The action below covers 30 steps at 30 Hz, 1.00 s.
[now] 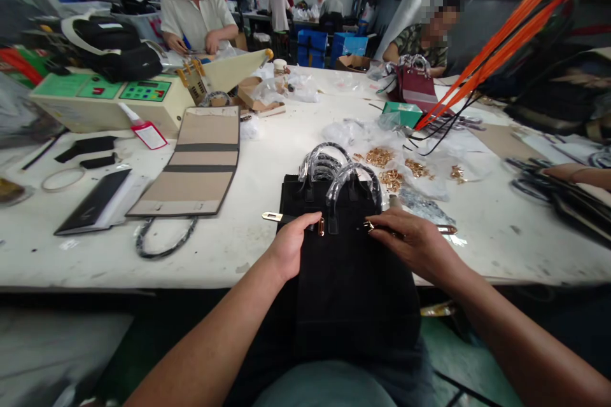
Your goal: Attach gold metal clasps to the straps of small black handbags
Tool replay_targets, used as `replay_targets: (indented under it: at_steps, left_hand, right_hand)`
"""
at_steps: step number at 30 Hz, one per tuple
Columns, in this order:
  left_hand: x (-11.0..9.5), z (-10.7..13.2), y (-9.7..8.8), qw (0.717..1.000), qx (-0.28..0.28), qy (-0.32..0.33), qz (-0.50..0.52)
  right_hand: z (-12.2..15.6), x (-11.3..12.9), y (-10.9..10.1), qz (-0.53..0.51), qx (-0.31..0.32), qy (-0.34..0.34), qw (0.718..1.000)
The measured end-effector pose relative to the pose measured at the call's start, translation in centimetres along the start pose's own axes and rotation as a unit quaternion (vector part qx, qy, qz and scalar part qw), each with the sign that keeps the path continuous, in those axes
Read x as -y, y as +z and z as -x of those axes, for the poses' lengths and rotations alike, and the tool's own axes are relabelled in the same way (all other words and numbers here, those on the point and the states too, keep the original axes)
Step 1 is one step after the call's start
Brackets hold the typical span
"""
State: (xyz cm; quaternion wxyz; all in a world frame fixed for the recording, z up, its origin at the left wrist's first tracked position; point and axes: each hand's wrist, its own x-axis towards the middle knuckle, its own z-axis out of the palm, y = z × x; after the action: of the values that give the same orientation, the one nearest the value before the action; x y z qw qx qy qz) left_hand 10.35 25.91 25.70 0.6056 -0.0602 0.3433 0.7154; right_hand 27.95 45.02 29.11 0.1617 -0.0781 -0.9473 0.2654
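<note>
2 bare hands on 1 black bag point(344, 267), which lies at the near edge of the white table point(262, 159) with its lower part hanging off toward the lap and its plastic-wrapped handles point(334, 168) pointing away. left hand point(291, 245) clasps the bag's left edge, thumb on top beside a gold clasp point(321, 227), fingers tucked out of sight; right hand point(415, 245) lies flat and loosely spread, gripping nothing, fingertips touching a small gold fitting point(368, 225). loose gold hardware point(379, 157) sits just beyond the handles.
</note>
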Motion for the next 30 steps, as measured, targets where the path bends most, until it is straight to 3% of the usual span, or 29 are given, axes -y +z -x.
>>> replay_targets:
  at_steps: [12, 19, 23, 27, 30]
  left_hand:
    - [0.1, 0.3, 0.0, 0.996, 0.084, -0.007, 0.017]
    - [0.0, 0.6, 0.6, 1.000, -0.009, 0.007, 0.008]
    - [-0.1, 0.6, 0.6, 1.000, -0.013, 0.006, 0.002]
    - [-0.2, 0.4, 0.3, 1.000, -0.012, -0.009, 0.010]
    - [-0.2, 0.2, 0.0, 1.000, -0.015, -0.018, 0.009]
  right_hand:
    - [-1.2, 0.5, 1.1, 0.120, 0.019, -0.047, 0.992]
    - [-1.9, 0.2, 1.1, 0.065, 0.036, -0.079, 0.994]
    - [-1.8, -0.2, 1.3, 0.040, 0.019, -0.094, 0.995]
    - [-1.8, -0.4, 1.4, 0.027, -0.018, -0.067, 0.997]
    - [-2.1, -0.5, 1.4, 0.004, 0.007, -0.061, 0.998]
